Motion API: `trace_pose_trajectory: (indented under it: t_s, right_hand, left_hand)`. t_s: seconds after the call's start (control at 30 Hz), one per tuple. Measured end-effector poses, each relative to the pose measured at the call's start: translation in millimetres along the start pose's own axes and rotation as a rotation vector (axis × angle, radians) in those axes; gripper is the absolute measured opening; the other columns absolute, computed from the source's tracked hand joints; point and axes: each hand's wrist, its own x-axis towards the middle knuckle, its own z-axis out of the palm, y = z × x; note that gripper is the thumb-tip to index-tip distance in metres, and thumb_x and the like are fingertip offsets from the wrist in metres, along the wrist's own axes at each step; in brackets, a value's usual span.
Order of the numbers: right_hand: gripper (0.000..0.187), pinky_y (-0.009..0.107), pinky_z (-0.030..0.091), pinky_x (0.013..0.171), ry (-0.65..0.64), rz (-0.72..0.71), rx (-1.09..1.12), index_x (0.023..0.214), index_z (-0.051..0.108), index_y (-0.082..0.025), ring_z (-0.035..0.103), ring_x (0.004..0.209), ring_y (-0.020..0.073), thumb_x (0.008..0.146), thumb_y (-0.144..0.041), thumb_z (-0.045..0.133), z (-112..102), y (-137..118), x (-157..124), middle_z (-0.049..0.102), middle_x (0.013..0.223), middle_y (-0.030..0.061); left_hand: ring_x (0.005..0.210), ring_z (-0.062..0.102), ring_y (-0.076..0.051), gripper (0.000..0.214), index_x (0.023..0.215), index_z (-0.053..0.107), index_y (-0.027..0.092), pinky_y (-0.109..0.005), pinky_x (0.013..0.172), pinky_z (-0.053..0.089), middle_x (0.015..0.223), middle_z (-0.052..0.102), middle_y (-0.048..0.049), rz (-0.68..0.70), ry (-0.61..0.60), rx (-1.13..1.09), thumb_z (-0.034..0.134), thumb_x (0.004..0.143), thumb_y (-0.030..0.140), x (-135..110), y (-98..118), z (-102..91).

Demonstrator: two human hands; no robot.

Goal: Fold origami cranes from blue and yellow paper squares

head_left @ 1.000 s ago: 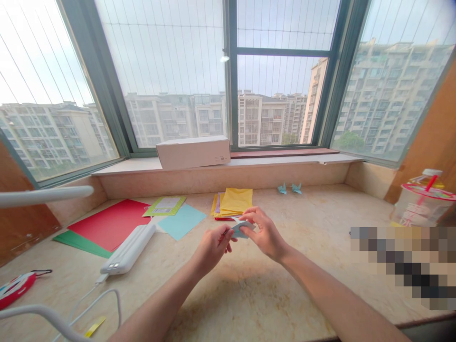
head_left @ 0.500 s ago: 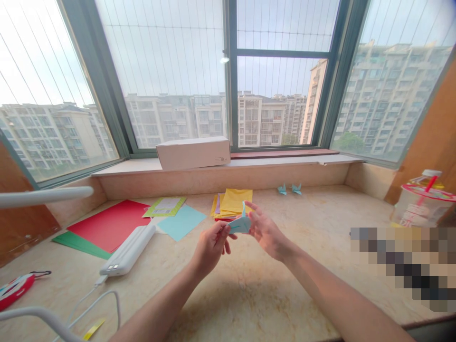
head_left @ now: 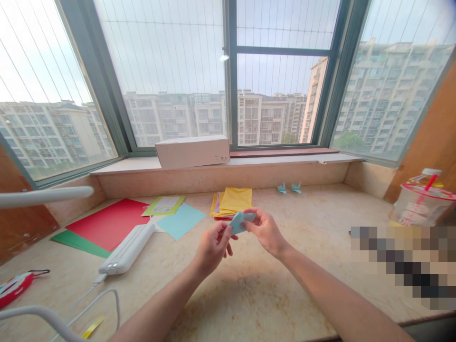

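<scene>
My left hand (head_left: 211,248) and my right hand (head_left: 266,231) meet above the marble counter (head_left: 249,294), both pinching a small folded piece of light blue paper (head_left: 239,221). The left fingers grip its left end, the right thumb and fingers its right side. Just behind the hands lies a stack of yellow paper squares (head_left: 233,201). A flat light blue sheet (head_left: 181,221) rests to the left of them. Two small blue paper cranes (head_left: 289,188) stand further back by the window ledge.
Red paper (head_left: 110,223) over green paper (head_left: 76,242) lies at left, beside a white power bank (head_left: 126,249) with a cable. A white box (head_left: 192,151) sits on the sill. A lidded plastic cup (head_left: 422,202) stands at right, near a blurred patch.
The folded blue paper showed an upright point half a second ago; now it is tilted and pressed between both hands. My right fingers have closed on it again.
</scene>
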Motion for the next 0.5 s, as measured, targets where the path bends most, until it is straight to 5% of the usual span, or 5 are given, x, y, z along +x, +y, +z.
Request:
trace_pose_trajectory:
  t_s: [0.2, 0.37, 0.5]
  right_hand:
    - [0.036, 0.032, 0.051, 0.070, -0.106, -0.038, -0.110, 0.104, 0.062, -0.019, 0.063, 0.075, 0.0180, 0.075, -0.038, 0.075, 5, 4, -5, 0.070, 0.085, 0.0033]
    - [0.039, 0.033, 0.049, 0.075, 0.149, -0.238, -0.452, 0.107, 0.063, -0.021, 0.060, 0.087, 0.0205, 0.074, -0.039, 0.076, 7, -1, -9, 0.063, 0.105, 0.0066]
    - [0.030, 0.032, 0.046, 0.072, 0.132, -0.291, -0.562, 0.092, 0.065, -0.019, 0.057, 0.079, 0.0192, 0.078, -0.045, 0.073, 5, -8, -11, 0.061, 0.088, 0.0042]
  left_hand:
    - [0.036, 0.057, -0.009, 0.041, 0.091, 0.058, 0.016, -0.016, 0.032, 0.035, 0.070, 0.069, -0.0024, -0.036, -0.025, 0.031, 0.045, 0.093, 0.054, -1, -2, 3.3]
    - [0.034, 0.048, -0.006, 0.039, 0.077, 0.057, 0.017, -0.017, 0.039, 0.034, 0.053, 0.058, 0.0042, 0.048, 0.092, 0.174, 0.044, 0.094, 0.049, -1, 4, 0.0]
    - [0.036, 0.046, -0.007, 0.035, 0.080, 0.058, 0.018, -0.018, 0.044, 0.036, 0.049, 0.053, 0.0065, 0.129, 0.148, 0.331, 0.041, 0.097, 0.044, -3, 8, -2.4]
